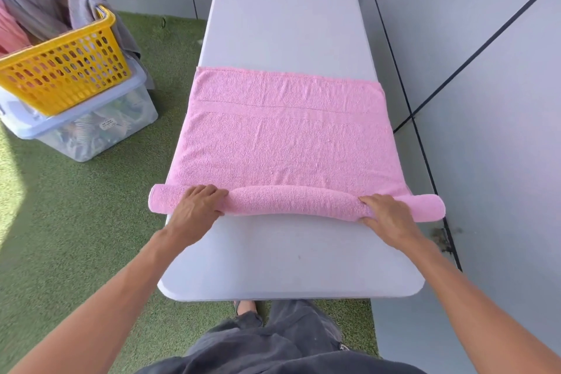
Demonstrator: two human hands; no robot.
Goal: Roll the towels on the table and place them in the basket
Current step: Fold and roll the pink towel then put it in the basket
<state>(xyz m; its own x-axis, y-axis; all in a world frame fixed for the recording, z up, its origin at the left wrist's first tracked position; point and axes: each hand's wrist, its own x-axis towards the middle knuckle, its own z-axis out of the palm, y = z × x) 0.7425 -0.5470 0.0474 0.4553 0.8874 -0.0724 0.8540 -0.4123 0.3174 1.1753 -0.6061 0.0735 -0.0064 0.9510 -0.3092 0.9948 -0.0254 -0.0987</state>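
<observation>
A pink towel [285, 136] lies flat across the white table [282, 21], its near edge wound into a thick roll that spans the table's width and overhangs both sides. My left hand [198, 202] grips the roll near its left end, fingers curled over the top. My right hand [387, 212] grips the roll near its right end. A yellow perforated basket [65, 67] stands at the upper left, off the table, with grey and pink cloths in it and draped over its rim.
The basket rests on a clear plastic lidded bin [91, 130] on green artificial turf [76, 222]. Grey wall panels [485, 100] run close along the table's right side and behind it. My legs in dark trousers stand at the table's near edge.
</observation>
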